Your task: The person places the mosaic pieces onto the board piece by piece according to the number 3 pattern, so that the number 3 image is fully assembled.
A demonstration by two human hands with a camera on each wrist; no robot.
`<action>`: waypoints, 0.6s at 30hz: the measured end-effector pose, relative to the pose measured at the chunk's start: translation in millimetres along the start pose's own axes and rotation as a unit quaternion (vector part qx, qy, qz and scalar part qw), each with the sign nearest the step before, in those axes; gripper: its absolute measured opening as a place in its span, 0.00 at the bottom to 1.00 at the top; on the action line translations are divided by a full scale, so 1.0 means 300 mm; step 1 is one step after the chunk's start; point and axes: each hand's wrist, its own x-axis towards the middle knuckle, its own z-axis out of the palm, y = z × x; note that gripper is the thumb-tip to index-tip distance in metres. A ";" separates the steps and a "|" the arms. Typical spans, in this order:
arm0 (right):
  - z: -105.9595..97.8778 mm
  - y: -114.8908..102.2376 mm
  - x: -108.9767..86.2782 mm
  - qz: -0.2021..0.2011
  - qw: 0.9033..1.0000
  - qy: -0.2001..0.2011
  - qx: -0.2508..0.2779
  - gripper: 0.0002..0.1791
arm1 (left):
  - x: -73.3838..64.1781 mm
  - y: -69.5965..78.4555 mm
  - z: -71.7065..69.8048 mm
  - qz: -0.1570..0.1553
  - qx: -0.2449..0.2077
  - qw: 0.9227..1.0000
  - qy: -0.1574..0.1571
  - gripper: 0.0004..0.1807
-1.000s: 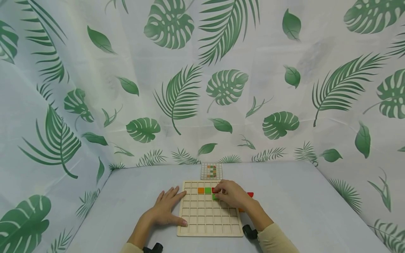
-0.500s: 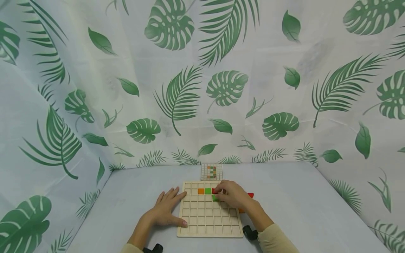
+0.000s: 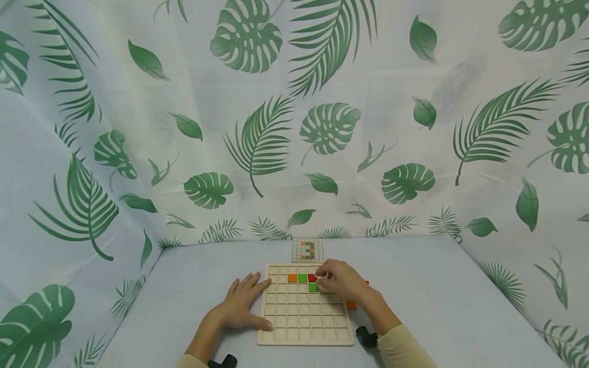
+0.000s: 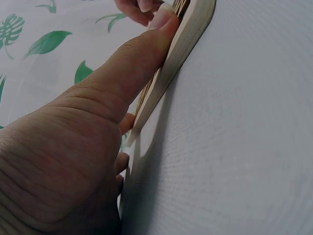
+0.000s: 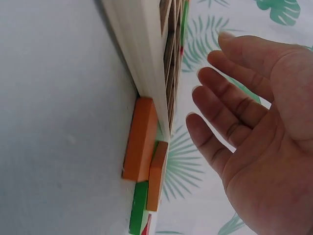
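Observation:
A wooden grid board [image 3: 317, 322] lies on the table. In its upper cells sit an orange tile [image 3: 292, 278], a green tile [image 3: 302, 278] and a red tile [image 3: 312, 278] in a row, with another green tile [image 3: 314, 288] below the red one. My left hand [image 3: 240, 305] lies spread at the board's left side, its thumb and index fingertips on the edge. Over the board, beside the red tile, is my right hand [image 3: 344, 281]; in the right wrist view this right hand [image 5: 257, 110] has loosely bent fingers with nothing between them. It covers the upper right cells.
Beyond the board lies a small pattern card [image 3: 308, 250] with a coloured grid. Loose pieces lie against the board's right side: an orange block [image 5: 140, 139], a second orange block [image 5: 157, 176], a green block [image 5: 139, 208] and a bit of red. Leaf-printed cloth [image 3: 276, 153] surrounds the table.
My right hand has drawn slightly to the right, its fingers off the red tile, so more of the red and lower green tiles shows. The left hand keeps its place.

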 end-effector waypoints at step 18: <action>-0.090 0.052 -0.028 0.062 0.998 0.017 0.004 0.12 | -0.001 0.002 0.001 -0.001 0.002 1.000 0.000 0.65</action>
